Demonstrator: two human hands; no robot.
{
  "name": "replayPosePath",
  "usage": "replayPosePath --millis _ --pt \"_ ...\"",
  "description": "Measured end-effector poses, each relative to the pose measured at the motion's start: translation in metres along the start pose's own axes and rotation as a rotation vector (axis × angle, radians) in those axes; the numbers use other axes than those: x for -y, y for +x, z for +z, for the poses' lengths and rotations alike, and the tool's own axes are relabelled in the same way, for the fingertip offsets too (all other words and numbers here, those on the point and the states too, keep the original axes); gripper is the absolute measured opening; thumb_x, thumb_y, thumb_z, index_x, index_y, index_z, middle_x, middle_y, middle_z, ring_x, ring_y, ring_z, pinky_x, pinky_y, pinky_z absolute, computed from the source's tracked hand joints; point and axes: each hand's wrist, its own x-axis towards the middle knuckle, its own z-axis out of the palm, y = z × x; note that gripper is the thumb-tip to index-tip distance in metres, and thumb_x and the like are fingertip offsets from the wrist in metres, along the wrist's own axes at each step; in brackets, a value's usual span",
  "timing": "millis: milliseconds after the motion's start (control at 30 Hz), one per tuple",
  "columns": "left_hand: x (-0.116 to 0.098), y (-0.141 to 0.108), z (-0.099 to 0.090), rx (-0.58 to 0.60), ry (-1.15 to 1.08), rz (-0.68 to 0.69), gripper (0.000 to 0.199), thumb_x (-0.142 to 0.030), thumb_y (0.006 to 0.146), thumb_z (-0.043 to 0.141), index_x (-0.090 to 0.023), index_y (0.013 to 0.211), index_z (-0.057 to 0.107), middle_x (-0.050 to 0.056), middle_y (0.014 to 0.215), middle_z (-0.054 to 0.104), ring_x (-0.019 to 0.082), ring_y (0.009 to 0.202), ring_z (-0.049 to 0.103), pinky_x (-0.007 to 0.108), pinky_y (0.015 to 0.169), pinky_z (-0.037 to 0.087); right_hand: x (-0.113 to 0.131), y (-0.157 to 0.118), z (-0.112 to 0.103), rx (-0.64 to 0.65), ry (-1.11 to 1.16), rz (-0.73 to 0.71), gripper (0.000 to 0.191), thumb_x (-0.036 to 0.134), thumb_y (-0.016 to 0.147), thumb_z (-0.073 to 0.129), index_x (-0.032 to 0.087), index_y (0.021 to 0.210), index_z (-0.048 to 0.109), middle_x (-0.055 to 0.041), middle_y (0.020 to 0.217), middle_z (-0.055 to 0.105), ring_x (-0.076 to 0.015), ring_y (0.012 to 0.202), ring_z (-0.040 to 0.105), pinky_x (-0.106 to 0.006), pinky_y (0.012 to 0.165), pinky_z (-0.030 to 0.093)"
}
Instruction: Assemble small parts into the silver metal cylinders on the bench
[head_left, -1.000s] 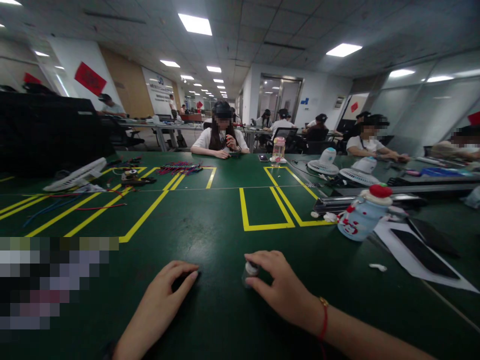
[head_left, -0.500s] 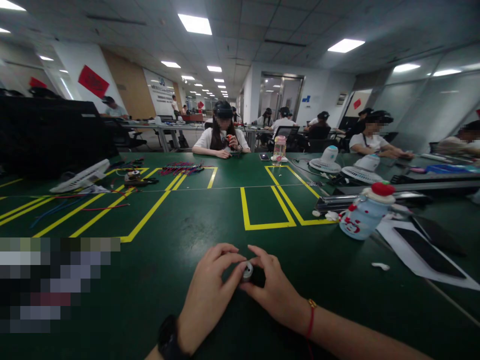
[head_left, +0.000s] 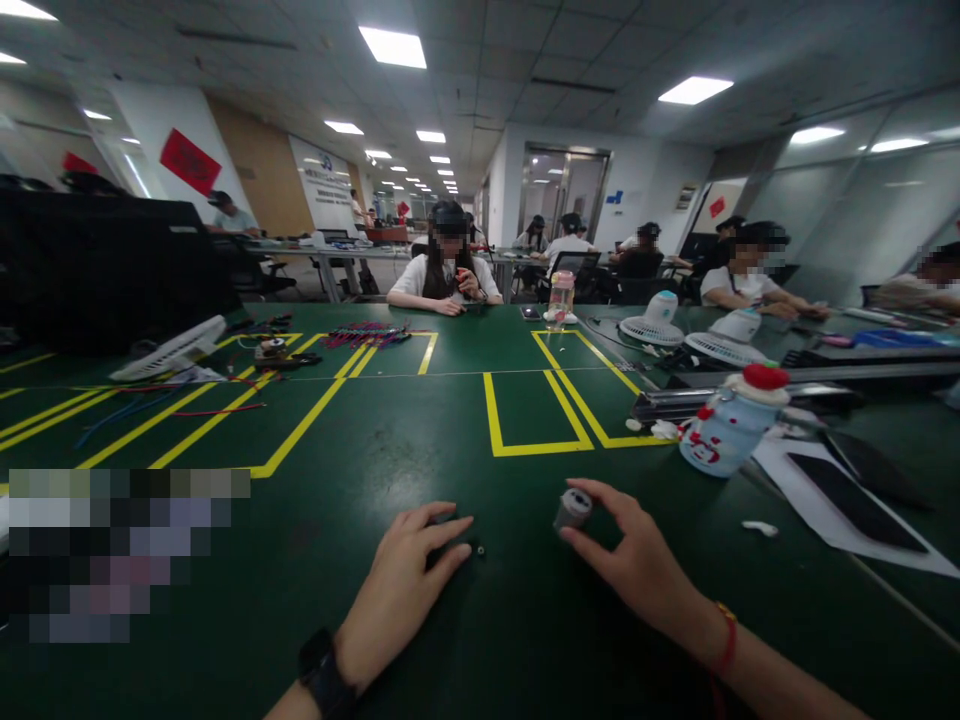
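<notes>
The green bench [head_left: 420, 430] spreads widest; over it, the left hand [head_left: 405, 570] has its fingers narrowly parted; the right hand [head_left: 641, 550] grips a grey cylinder [head_left: 574, 510], right of the left hand; a tiny dark piece [head_left: 481, 551] lies just beside the left fingertips.

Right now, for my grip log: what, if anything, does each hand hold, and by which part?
The right hand holds a small grey cylinder by its sides, between thumb and fingers. The left hand holds nothing.
</notes>
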Motion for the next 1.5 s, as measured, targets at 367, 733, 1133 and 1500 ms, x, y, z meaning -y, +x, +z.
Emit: replayPosePath --millis 367,733,1133,1500 --pt "0.06 -0.019 -0.039 -0.049 -0.128 -0.237 0.034 -0.048 0.085 0.048 -0.032 0.112 0.061 0.0 0.12 0.059 0.024 0.111 0.055 0.04 0.097 0.042 -0.134 -0.039 -0.082 -0.152 -0.303 0.36 0.063 0.058 0.071 0.055 0.023 0.123 0.046 -0.0098 0.116 0.058 -0.0262 0.089 0.06 -0.04 0.072 0.048" --pt "0.06 -0.019 -0.032 -0.066 -0.097 -0.209 0.032 -0.046 0.086 0.046 -0.029 0.108 0.062 0.002 0.115 0.06 0.023 0.108 0.055 0.039 0.094 0.043 0.031 0.007 0.029 0.14 -0.234 -0.285 0.036 0.042 0.081 0.055 0.035 0.116 0.054 -0.0003 0.124 0.05 -0.0214 0.111 0.042 -0.039 0.09 0.032" --pt "0.052 -0.019 -0.032 -0.062 -0.114 -0.22 0.03 -0.045 0.088 0.044 -0.028 0.105 0.062 0.002 0.113 0.058 0.022 0.107 0.054 0.038 0.095 0.041 -0.025 0.003 -0.061 -0.293 -0.525 -0.119 0.025 0.042 0.08 0.049 0.026 0.091 0.064 -0.0069 0.108 0.052 -0.0254 0.101 0.046 -0.046 0.088 0.03" --pt "0.053 -0.018 -0.03 -0.071 -0.118 -0.213 0.028 -0.045 0.088 0.045 -0.028 0.103 0.062 0.001 0.112 0.059 0.021 0.106 0.054 0.037 0.095 0.04 -0.129 -0.02 -0.125 -0.158 -0.62 0.126 0.04 0.057 0.077 0.044 0.027 0.087 0.068 -0.0089 0.112 0.05 -0.0262 0.103 0.05 -0.042 0.087 0.039"
